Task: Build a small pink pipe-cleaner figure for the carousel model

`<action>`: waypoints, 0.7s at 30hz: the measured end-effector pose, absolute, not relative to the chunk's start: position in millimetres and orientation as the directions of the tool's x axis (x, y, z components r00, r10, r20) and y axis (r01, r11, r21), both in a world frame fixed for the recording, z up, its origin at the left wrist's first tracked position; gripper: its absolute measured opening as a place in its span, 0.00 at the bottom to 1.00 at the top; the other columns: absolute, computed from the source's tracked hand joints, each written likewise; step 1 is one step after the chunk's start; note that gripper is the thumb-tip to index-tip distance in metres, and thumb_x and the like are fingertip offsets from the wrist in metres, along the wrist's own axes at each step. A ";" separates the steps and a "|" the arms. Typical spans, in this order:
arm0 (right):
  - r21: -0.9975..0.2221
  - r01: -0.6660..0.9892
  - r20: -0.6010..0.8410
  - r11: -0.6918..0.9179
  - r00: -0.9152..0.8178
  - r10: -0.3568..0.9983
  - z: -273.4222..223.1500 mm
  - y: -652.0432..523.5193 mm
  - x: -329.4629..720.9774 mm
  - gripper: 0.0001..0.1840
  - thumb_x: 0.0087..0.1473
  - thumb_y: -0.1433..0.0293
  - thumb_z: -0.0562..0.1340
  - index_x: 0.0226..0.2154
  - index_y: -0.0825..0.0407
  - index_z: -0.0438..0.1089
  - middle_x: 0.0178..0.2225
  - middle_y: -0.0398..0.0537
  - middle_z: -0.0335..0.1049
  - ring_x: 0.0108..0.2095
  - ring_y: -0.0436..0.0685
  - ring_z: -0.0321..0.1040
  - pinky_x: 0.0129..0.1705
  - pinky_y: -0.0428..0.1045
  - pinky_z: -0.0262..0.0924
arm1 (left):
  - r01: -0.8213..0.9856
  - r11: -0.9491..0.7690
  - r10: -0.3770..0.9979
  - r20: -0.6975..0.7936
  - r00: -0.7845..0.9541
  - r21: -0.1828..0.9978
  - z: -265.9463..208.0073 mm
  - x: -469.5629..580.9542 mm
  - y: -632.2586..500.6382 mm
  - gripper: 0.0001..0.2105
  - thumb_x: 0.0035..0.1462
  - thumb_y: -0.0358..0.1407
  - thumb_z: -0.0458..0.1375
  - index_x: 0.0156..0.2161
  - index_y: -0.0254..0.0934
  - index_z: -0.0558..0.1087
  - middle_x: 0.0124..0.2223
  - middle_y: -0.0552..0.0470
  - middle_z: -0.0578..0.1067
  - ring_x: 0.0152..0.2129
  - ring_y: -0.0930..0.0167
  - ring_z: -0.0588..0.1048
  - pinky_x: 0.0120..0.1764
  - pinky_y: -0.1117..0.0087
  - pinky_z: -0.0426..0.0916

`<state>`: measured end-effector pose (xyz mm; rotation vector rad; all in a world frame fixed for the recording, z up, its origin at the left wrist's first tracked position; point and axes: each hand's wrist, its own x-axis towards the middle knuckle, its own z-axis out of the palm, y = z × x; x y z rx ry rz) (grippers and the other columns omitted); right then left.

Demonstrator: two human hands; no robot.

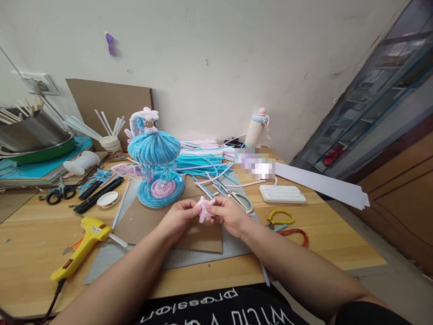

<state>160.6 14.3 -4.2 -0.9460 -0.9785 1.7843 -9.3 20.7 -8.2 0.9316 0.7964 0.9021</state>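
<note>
Between my two hands is a small pale pink fuzzy piece with several points, like a star or flower of pipe cleaner [204, 209]. My left hand [184, 214] pinches its left side, and my right hand [227, 214] grips the right side with thumb and fingers. Both hands are over a brown cardboard sheet [203, 239] on a grey cutting mat [233, 253]. Just behind them stands a blue fuzzy jellyfish-shaped craft [154, 149] with pink and white flowers on top and a round blue and pink base [145, 195].
A yellow hot glue gun [83, 246] lies at the left, its cord running to the front edge. Black scissors [61, 193], a box cutter [99, 195] and a spool [81, 163] are behind it. Blue pipe cleaners [203, 165], a white power bank [282, 194] and pliers [282, 217] lie to the right.
</note>
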 end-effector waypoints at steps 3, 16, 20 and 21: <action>-0.847 -0.357 -0.268 -0.392 -0.350 0.898 -5.5 15.5 159.9 0.18 0.34 0.64 0.73 0.24 0.57 0.69 0.22 0.44 0.72 0.19 0.44 0.64 0.22 0.41 0.56 | -0.335 0.361 0.876 -0.193 0.442 0.870 -7.4 -7.6 20.2 0.10 0.44 0.35 0.66 0.25 0.31 0.72 0.26 0.49 0.75 0.23 0.73 0.72 0.32 0.73 0.62; -0.964 -0.215 -0.091 -0.155 -0.279 0.956 0.0 24.1 162.6 0.18 0.43 0.57 0.66 0.23 0.56 0.66 0.20 0.40 0.65 0.19 0.46 0.62 0.20 0.43 0.61 | -0.220 0.250 0.941 -0.183 0.285 0.943 0.8 -5.9 17.6 0.11 0.46 0.39 0.64 0.27 0.33 0.72 0.23 0.54 0.71 0.21 0.77 0.66 0.27 0.76 0.58; -0.979 -0.172 -0.068 -0.110 -0.234 0.970 -2.6 21.9 161.2 0.19 0.42 0.55 0.66 0.23 0.55 0.66 0.21 0.41 0.67 0.21 0.47 0.64 0.23 0.45 0.64 | -0.174 0.235 0.950 -0.189 0.248 0.956 -1.4 -4.5 17.5 0.12 0.45 0.41 0.65 0.29 0.32 0.73 0.25 0.52 0.73 0.21 0.76 0.67 0.27 0.75 0.58; -0.981 -0.156 -0.073 -0.117 -0.262 0.962 -2.7 21.2 161.7 0.20 0.41 0.55 0.67 0.23 0.55 0.67 0.22 0.41 0.67 0.21 0.48 0.65 0.23 0.45 0.64 | -0.161 0.231 0.952 -0.189 0.242 0.960 -1.5 -4.9 18.0 0.13 0.45 0.41 0.65 0.30 0.31 0.74 0.26 0.51 0.74 0.21 0.75 0.67 0.27 0.75 0.59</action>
